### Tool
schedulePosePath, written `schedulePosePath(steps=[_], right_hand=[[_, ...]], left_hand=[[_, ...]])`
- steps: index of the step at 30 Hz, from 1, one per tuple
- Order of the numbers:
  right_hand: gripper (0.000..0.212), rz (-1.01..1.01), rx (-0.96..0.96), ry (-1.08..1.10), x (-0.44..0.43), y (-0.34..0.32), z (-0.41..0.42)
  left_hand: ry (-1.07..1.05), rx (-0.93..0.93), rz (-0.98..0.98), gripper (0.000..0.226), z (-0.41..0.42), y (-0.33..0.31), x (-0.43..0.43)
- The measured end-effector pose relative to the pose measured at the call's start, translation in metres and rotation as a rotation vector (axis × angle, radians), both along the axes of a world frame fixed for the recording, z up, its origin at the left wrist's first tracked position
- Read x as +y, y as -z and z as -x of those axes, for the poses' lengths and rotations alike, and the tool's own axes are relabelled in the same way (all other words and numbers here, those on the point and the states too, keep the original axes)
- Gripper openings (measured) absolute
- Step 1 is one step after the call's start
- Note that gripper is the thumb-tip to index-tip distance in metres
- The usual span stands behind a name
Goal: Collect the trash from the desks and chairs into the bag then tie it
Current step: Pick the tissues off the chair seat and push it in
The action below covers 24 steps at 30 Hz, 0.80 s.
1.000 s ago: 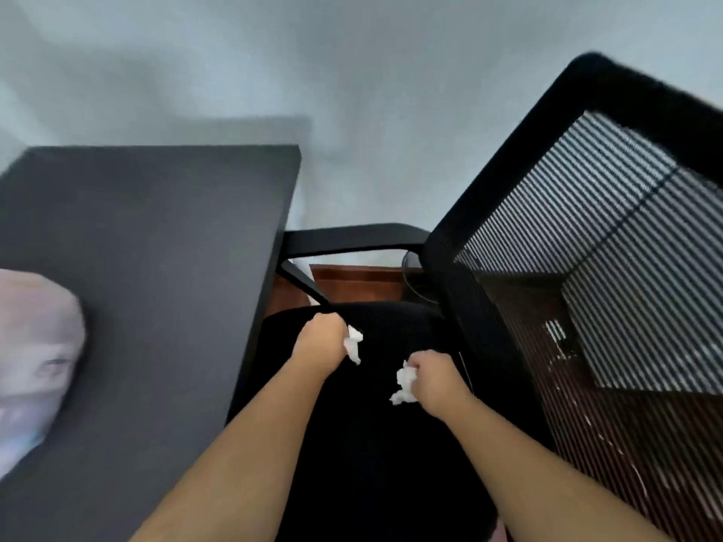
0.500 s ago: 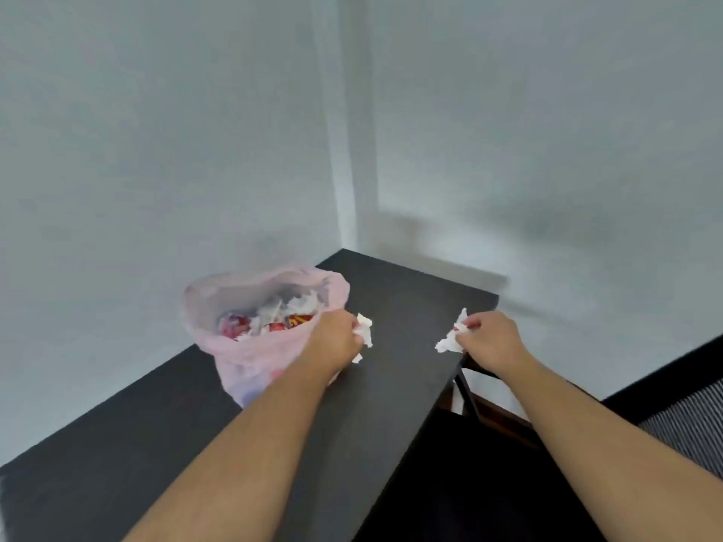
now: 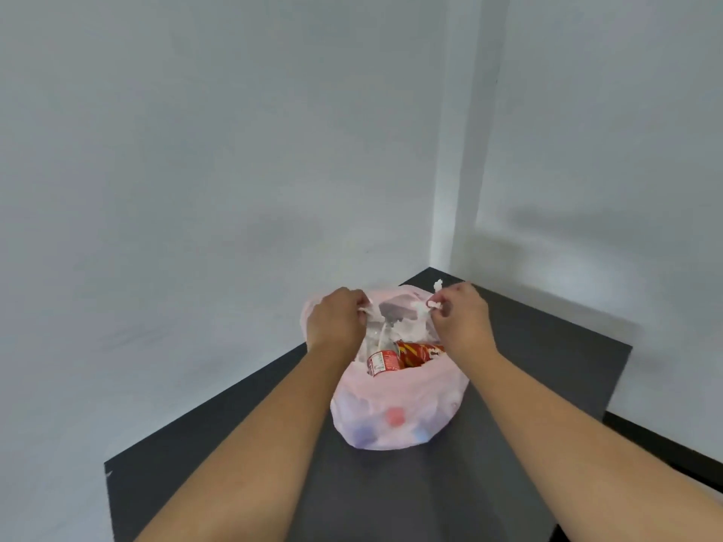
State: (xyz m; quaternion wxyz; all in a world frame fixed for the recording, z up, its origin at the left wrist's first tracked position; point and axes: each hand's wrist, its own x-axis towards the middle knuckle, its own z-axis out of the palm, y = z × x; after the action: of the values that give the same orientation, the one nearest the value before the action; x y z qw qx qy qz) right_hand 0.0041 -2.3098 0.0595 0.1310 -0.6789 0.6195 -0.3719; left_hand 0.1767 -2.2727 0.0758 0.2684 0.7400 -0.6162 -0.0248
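- Pinching a white paper scrap [image 3: 365, 308] in the curled fingers of the left hand [image 3: 336, 318], at 9 o'clock on the mouth of the bag [image 3: 395, 408]; cannot tell whether gripping the plastic rim as well.
- Pinching a tissue wad [image 3: 433, 304] between thumb and curled fingers of the right hand [image 3: 463, 320], at 3 o'clock on the same mouth, right over the rim rather than well inside.
- Judged to be the drop-in step. Letting go this far out at 3 o'clock would likely send the wad down the outside, since light paper drifts and clings to skin.
- Found at 12 o'clock from the body, slumped on the desk [image 3: 547, 365] near its far corner: pink, thin, mouth open, not yet tied.
- Crowding the mouth at 6 o'clock: a red can [image 3: 382, 363] and a red snack tube [image 3: 420, 352], lying close to the top. Could bounce paper back out, or roll free if the soft side gets dragged down.
- Pulling harder on one side than the other would probably tip the whole sack that way.
- Filled this high, probably little slack left for a knot; risk of tearing or spilling when gathering the rim.
- Beyond, at 3 o'clock, the desk's edge; anything rolling that way may end up on the floor.
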Motion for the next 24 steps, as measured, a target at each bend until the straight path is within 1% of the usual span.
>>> schedulePosePath(steps=[2, 3, 4, 5, 6, 8, 11, 16, 18, 20, 24], right_hand=[[0.028, -0.128, 0.168, -0.088, -0.008, 0.018, -0.007], [0.035, -0.207, 0.268, -0.142, -0.011, 0.029, -0.009], [0.04, -0.269, 0.329, -0.179, -0.012, 0.037, -0.008], [0.042, -0.291, 0.345, -0.196, -0.012, 0.041, -0.007], [0.042, -0.276, 0.329, -0.191, -0.013, 0.043, -0.004], [0.038, -0.208, 0.282, -0.144, -0.012, 0.04, 0.004], [0.032, -0.136, 0.222, -0.051, -0.005, 0.023, 0.023], [0.026, -0.101, 0.147, 0.047, 0.023, -0.012, 0.083], [0.024, -0.085, 0.132, 0.09, 0.046, -0.029, 0.117], [0.023, -0.108, 0.114, 0.141, 0.075, -0.044, 0.153], [0.019, -0.194, 0.15, 0.241, 0.142, -0.046, 0.23]], left_hand=[[0.085, -0.048, -0.143, 0.034, -0.003, 0.014, -0.011], [0.14, -0.109, -0.237, 0.04, -0.005, 0.021, -0.016], [0.186, -0.177, -0.311, 0.048, -0.005, 0.027, -0.019], [0.215, -0.224, -0.341, 0.055, -0.006, 0.029, -0.021], [0.234, -0.239, -0.339, 0.059, -0.005, 0.028, -0.023], [0.25, -0.232, -0.297, 0.06, -0.001, 0.022, -0.027], [0.253, -0.239, -0.241, 0.054, 0.009, 0.008, -0.027], [0.322, -0.233, -0.16, 0.047, 0.058, -0.023, -0.006], [0.382, -0.215, -0.128, 0.046, 0.089, -0.036, 0.011], [0.454, -0.15, -0.112, 0.044, 0.129, -0.049, 0.032], [0.636, -0.052, -0.089, 0.04, 0.226, -0.062, 0.087]])
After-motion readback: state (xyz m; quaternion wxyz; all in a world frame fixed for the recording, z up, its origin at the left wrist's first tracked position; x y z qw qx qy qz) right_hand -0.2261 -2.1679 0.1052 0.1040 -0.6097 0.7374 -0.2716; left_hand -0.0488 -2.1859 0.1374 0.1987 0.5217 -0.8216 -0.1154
